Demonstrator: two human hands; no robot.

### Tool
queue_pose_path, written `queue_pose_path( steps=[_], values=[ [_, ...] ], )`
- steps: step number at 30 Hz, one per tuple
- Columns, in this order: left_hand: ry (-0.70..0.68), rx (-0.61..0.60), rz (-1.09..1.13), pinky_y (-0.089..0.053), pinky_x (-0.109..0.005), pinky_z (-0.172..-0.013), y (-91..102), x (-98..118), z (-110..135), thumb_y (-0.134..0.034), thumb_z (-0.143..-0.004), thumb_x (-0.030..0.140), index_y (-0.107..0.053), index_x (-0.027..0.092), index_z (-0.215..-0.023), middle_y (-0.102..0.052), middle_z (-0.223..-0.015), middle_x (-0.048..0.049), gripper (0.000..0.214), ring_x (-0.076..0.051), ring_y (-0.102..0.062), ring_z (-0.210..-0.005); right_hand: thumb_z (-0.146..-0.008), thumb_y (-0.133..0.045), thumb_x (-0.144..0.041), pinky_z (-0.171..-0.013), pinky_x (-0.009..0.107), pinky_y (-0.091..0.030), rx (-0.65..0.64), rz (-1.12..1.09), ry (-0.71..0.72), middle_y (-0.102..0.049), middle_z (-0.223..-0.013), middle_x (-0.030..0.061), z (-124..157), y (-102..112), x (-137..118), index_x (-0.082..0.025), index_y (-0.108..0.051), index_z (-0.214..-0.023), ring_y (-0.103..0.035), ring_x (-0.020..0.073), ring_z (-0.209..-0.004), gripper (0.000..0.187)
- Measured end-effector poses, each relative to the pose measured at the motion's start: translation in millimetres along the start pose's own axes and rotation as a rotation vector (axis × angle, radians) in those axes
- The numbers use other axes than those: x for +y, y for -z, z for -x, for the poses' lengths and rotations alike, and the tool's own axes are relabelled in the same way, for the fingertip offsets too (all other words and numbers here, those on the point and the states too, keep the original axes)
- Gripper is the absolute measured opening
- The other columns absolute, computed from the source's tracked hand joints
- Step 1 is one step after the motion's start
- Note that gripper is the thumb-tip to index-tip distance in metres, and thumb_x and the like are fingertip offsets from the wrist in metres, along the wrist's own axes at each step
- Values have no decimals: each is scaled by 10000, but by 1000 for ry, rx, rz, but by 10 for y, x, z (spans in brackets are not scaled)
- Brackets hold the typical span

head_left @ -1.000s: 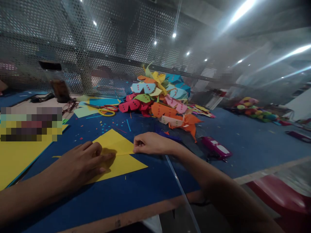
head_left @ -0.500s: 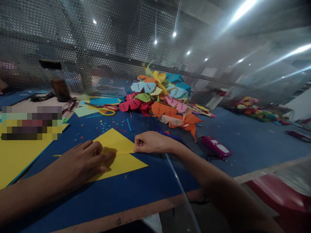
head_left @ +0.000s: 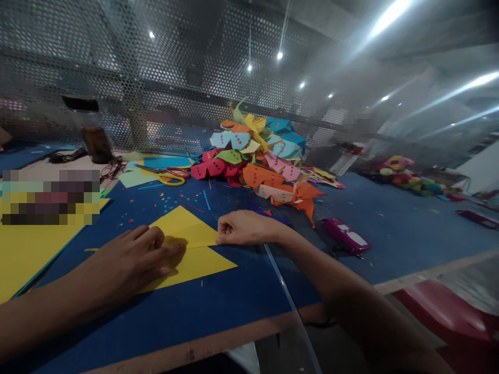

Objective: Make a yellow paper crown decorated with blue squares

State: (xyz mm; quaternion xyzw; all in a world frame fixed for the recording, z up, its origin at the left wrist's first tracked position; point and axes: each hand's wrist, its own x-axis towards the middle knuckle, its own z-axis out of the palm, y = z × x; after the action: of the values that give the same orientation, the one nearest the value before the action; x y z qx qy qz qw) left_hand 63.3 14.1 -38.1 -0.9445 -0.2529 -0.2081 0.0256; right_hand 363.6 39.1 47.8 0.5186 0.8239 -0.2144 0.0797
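Note:
A folded sheet of yellow paper (head_left: 206, 265) lies on the blue tabletop in front of me, with a crease or flap edge running across its middle. On its left part rests my left hand (head_left: 136, 257), its fingers partly bent and apart, fingertips touching the paper. My right hand (head_left: 241, 227) is closed, thumb and fingers pinched at the right end of the upper flap. The paper under my left palm is hidden.
Behind the paper rises a pile of coloured folded paper shapes (head_left: 268, 171). Scissors (head_left: 171, 179) with red and yellow handles lie to its left, near a dark-lidded jar (head_left: 93, 135). Yellow sheets (head_left: 35, 249) lie at left, a purple pouch (head_left: 346, 238) at right.

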Motion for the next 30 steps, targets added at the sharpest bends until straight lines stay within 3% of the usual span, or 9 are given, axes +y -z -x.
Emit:
queue_pose_path(
  steps=[10, 14, 30],
  values=[
    [35, -63, -17, -457, -322, -771, 29, 22, -1, -512, -1076, 285, -596, 316, -1434, -626, -988, -13, 369, -190, -605, -819, -940, -715, -406, -609, 236, -346, -43, 27, -18, -791, -988, 30, 14, 29, -2, -183, -736, -967, -685, 164, -842, 226],
    [24, -55, -9, -448, -330, -743, 3, 1, 8, -512, -1085, 351, -579, 305, -1447, -623, -995, -37, 371, -199, -600, -811, -947, -701, -422, -619, 244, -335, -44, 64, -22, -784, -985, 30, 33, 34, -16, -198, -720, -936, -676, 172, -839, 225],
    [1, -21, -39, -454, -342, -745, 1, 8, -7, -521, -1077, 298, -570, 316, -1457, -619, -971, -28, 384, -197, -595, -794, -948, -695, -349, -614, 248, -323, -34, 24, 6, -739, -881, 15, 5, 4, 76, -182, -716, -893, -626, 147, -766, 177]
  ],
)
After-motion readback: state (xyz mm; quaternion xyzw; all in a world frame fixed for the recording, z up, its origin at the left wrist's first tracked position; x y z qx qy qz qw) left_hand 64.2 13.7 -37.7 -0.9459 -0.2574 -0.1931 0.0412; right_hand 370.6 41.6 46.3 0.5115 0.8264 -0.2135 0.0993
